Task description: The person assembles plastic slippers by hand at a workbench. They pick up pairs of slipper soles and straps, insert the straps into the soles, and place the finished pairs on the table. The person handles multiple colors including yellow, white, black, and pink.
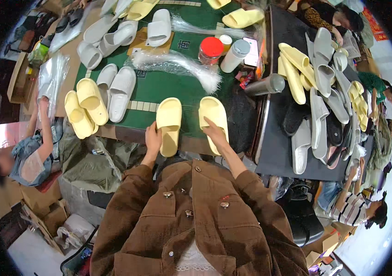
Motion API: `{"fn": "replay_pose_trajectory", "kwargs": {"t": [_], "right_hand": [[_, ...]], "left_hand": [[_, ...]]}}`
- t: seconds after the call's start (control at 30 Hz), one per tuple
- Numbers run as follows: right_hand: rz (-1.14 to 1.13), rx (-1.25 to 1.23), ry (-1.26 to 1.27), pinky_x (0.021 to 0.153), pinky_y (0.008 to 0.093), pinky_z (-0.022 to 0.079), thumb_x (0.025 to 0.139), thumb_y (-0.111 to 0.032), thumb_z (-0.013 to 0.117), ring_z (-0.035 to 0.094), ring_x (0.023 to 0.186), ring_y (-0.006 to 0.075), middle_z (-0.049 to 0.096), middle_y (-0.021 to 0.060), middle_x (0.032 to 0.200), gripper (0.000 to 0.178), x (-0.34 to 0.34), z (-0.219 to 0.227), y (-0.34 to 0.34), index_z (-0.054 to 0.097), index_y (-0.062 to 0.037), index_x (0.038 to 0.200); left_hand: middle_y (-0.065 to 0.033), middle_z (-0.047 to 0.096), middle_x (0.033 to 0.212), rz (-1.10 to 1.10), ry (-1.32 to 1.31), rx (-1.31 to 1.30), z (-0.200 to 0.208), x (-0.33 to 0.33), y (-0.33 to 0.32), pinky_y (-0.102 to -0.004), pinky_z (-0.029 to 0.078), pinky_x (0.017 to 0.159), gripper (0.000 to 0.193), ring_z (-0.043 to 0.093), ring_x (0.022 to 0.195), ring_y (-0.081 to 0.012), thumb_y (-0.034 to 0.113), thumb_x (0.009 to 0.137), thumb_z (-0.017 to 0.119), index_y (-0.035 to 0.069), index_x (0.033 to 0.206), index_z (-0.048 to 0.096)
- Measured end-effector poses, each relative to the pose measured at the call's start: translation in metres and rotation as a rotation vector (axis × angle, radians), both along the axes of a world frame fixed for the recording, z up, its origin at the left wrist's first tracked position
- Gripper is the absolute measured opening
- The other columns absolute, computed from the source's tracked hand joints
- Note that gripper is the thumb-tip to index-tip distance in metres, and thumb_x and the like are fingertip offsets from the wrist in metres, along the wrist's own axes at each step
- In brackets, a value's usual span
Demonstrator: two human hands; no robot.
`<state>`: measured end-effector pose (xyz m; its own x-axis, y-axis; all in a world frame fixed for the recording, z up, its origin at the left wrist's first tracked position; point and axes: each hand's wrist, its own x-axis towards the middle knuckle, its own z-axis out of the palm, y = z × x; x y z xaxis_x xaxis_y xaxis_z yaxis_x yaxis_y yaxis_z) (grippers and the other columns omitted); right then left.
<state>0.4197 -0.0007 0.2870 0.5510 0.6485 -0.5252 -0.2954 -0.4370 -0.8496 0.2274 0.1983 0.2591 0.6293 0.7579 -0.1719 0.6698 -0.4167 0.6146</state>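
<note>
Two pale yellow slippers lie side by side at the near edge of the green table, toes pointing away from me. My left hand [152, 140] grips the outer side of the left yellow slipper [169, 120] near its middle. Over the right yellow slipper [216, 110] reaches my right hand [215, 132], its fingers at the strap's opening and its palm covering part of the footbed. To the left stand another pair of yellow slippers [92, 102] and a pair of light grey slippers [122, 94], close together.
Bundles of clear plastic strands [177, 66] lie across the green table [152, 92]. A red-lidded jar [210, 49], a white bottle [235, 56] and a metal flask [266, 85] stand at the right. More slippers cover the dark table [274, 156], with other people beyond it.
</note>
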Motion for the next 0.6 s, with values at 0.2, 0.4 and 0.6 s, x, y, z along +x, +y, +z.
{"fn": "replay_pose_trajectory", "kwargs": {"t": [0.2,0.4,0.6], "right_hand": [[-0.188,0.443,0.657,0.104,0.0324,0.036,0.093,-0.011,0.048,0.051,0.111,0.0196,0.054,0.0108,0.115,0.053,-0.024,0.039,0.025,0.029,-0.0063,0.141],[-0.186,0.367,0.732,0.108,0.0337,0.032,0.093,-0.014,0.049,0.044,0.121,0.0204,0.046,0.013,0.128,0.054,-0.028,0.008,0.009,0.027,-0.0124,0.143],[-0.104,0.212,0.565,0.107,0.0349,0.033,0.095,-0.022,0.049,0.044,0.124,0.0237,0.038,0.0129,0.139,0.053,-0.025,0.021,-0.017,0.029,-0.0102,0.142]], "left_hand": [[-0.0198,0.049,0.109,0.076,-0.24,-0.049,0.024,0.008,-0.021,-0.0418,0.041,0.086,0.035,0.049,0.1,-0.0353,0.008,0.087,0.051,-0.001,0.121,0.048],[-0.0221,0.043,0.12,-0.253,-0.188,0.034,0.045,0.008,-0.059,-0.044,0.038,0.094,0.041,0.043,0.112,-0.0384,0.016,0.08,0.061,0.009,0.12,0.053],[-0.0297,0.037,0.125,-0.497,0.032,0.196,0.023,0.028,-0.083,-0.0534,0.034,0.096,0.056,0.036,0.118,-0.0489,0.026,0.074,0.068,0.027,0.128,0.053]]}}
